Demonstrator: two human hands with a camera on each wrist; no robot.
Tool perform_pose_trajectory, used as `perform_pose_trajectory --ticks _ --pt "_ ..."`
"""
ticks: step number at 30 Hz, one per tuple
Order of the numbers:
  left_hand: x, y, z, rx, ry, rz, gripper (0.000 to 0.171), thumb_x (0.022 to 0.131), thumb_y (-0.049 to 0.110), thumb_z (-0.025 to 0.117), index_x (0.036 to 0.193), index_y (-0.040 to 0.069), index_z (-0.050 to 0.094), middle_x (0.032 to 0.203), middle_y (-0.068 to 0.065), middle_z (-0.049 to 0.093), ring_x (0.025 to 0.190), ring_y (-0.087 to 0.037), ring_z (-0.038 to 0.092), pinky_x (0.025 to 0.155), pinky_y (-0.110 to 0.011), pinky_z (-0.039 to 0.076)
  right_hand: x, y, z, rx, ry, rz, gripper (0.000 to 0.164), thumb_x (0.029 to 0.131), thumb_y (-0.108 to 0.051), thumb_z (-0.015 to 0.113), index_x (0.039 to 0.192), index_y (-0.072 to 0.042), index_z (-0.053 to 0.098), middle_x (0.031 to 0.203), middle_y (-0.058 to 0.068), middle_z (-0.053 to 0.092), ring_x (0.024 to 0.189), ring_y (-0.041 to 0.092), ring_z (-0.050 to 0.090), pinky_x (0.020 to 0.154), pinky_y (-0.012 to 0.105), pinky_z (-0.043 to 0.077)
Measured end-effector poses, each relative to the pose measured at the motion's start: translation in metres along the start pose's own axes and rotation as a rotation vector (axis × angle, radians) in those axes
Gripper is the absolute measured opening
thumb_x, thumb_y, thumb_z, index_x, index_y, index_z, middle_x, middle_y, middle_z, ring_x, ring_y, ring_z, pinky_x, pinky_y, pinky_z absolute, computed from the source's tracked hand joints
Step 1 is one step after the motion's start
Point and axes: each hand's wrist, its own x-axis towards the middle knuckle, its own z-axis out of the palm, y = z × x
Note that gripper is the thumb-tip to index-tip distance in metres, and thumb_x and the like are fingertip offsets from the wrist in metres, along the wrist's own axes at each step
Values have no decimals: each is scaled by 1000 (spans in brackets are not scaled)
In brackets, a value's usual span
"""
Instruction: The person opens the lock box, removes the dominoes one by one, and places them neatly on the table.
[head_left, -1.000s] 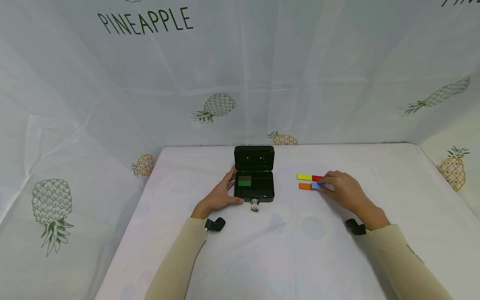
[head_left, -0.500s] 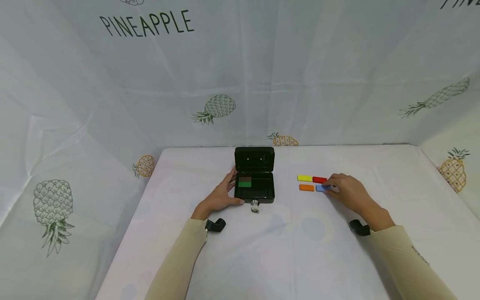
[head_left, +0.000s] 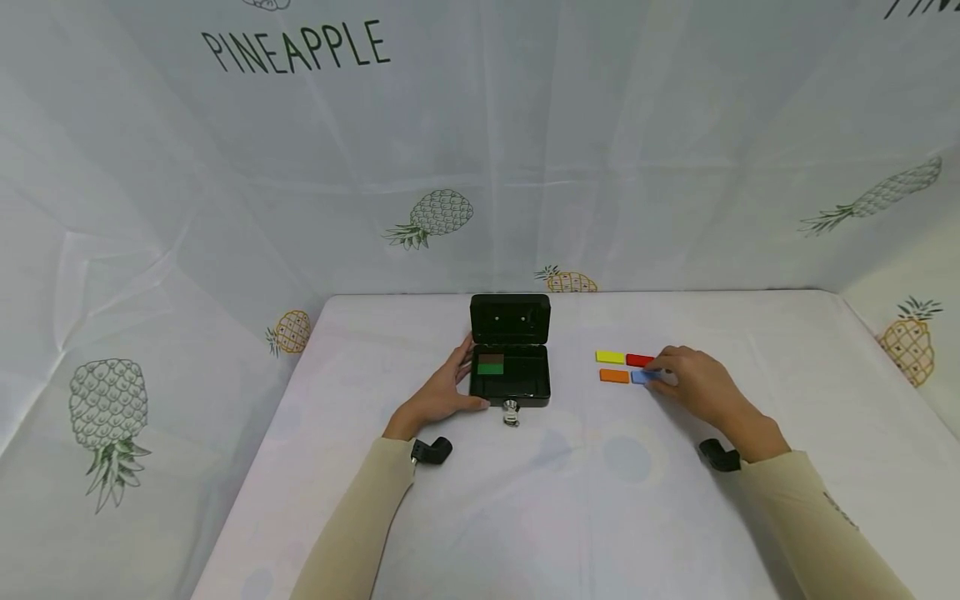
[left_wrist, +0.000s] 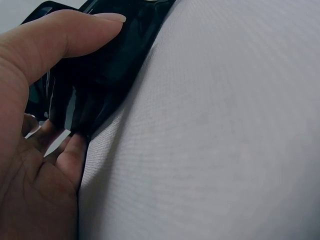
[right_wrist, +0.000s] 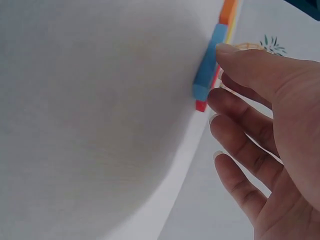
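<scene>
A black cash box [head_left: 530,379] stands on the table with its lid raised. Inside, at its left, a brown block [head_left: 491,358] lies directly behind a green block [head_left: 491,369]. My left hand [head_left: 438,396] holds the box's left side, thumb at the front and fingers along the side; the left wrist view shows the thumb against the black wall. To the right, my right hand [head_left: 697,383] pinches a blue block [head_left: 640,377] lying low at the table, thumb tip on its edge in the right wrist view. Beside it are an orange block [head_left: 613,376], a yellow block [head_left: 610,357] and a red block [head_left: 638,361].
A silver latch [head_left: 511,413] hangs at the front of the cash box. White cloth covers the table [head_left: 525,517], and a pineapple-printed curtain [head_left: 660,167] rises behind and at both sides. Each wrist carries a small black camera.
The right hand has slid the blue block slightly right, from touching the orange block to a small gap. In the last half second it barely moves. The left hand stays at the cash box.
</scene>
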Motion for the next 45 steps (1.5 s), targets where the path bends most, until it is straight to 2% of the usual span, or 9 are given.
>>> perform_pose_trajectory --ticks 7,13,16,23,30,36,45 --pt "1 1 -1 5 9 5 124 85 4 88 172 18 0 177 -13 14 162 -31 22 132 -43 26 6 -12 -6 28 71 -100 27 78 -1 91 104 0 82 99 11 75 92 33 71 80 52 65" --pt "2 2 -1 8 10 4 124 86 5 88 172 18 0 177 -13 14 161 -33 23 132 -43 26 17 -32 -7 48 181 -232 27 75 1 93 100 -2 83 96 8 75 86 28 70 71 46 63" --pt "2 3 -1 11 8 2 124 85 5 88 172 19 1 177 -13 13 161 -32 23 132 -43 25 25 -44 -5 64 208 -273 26 74 -1 94 98 -2 83 95 7 76 85 28 71 71 46 63" --pt "3 3 -2 13 2 17 123 86 4 88 172 18 1 177 -13 13 162 -32 22 132 -43 25 46 -70 4 54 120 -268 21 82 -2 90 101 -4 82 100 8 75 96 31 72 86 51 63" --pt "2 2 -1 5 -2 9 126 85 4 88 172 20 -1 176 -11 14 161 -30 24 131 -40 26 64 -102 17 58 60 -283 22 84 -7 90 105 -6 83 102 7 76 99 29 72 94 50 63" --pt "-2 5 -1 -16 -4 10 124 86 3 87 172 18 -1 176 -14 14 161 -33 24 132 -43 26 79 -124 25 27 53 -312 22 86 -15 90 106 -7 82 102 5 73 99 26 70 94 46 62" --pt "-4 4 0 -19 -5 9 125 86 3 87 172 18 -2 175 -12 17 161 -30 25 131 -40 27 95 -146 35 5 32 -374 22 89 -19 88 108 -9 81 101 4 71 94 22 67 89 42 62"
